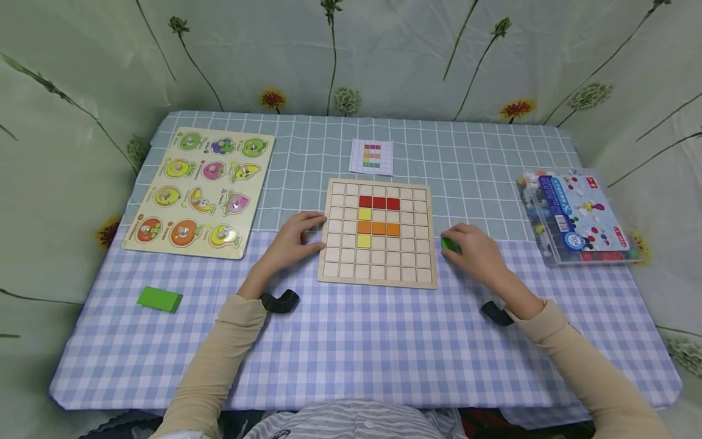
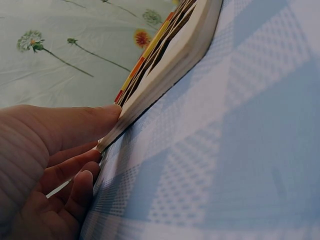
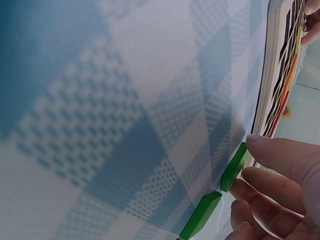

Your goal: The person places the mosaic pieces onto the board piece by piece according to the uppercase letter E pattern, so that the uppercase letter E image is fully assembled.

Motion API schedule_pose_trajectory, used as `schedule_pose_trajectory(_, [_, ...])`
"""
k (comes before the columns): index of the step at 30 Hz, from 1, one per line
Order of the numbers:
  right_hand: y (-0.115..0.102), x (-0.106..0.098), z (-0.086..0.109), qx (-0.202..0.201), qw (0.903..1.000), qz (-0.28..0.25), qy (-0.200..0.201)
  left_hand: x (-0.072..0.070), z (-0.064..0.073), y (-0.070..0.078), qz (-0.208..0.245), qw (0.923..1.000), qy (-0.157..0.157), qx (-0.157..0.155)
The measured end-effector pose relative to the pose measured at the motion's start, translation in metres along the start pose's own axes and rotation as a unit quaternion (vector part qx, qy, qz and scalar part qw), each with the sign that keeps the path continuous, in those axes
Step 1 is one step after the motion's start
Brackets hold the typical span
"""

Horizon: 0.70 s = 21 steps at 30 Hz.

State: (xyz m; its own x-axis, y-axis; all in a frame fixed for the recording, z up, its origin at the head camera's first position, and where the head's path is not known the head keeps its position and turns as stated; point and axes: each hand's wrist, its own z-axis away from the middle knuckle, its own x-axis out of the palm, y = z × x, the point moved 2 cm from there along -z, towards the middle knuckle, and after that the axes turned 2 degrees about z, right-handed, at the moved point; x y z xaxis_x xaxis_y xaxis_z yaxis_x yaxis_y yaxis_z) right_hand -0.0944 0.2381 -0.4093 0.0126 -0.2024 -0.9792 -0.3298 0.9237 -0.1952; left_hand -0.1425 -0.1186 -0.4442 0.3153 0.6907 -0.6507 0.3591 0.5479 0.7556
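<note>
A wooden grid board lies in the middle of the table, with red tiles, orange tiles and yellow tiles in some of its squares. My left hand touches the board's left edge with thumb and fingertips. Beyond the right edge, my right hand pinches a green tile between thumb and fingers, low by the tablecloth. Another green tile lies beside it in the right wrist view; the hand hides that one from the head view.
A small pattern card lies behind the board. On the left are a fruit puzzle board and a green block. A clear plastic case of coloured pieces sits far right. Checked cloth covers the table.
</note>
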Motion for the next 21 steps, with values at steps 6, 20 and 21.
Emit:
schedule_pose_trajectory(6, [0.0016,0.0006,0.0005,0.01,0.9999,0.004,-0.01,0.0002,0.0,-0.0003,-0.003,1.0,0.001,0.001])
schedule_pose_trajectory(20, [-0.0046,-0.0032,-0.0033,-0.003,0.9999,0.005,0.014,0.0006,0.0007,-0.0013,-0.008,1.0,0.004,0.002])
schedule_pose_trajectory(21, [-0.0061,-0.0032,-0.0041,-0.007,0.9998,0.003,0.016,0.0006,0.0013,-0.0011,-0.009,1.0,0.003,0.002])
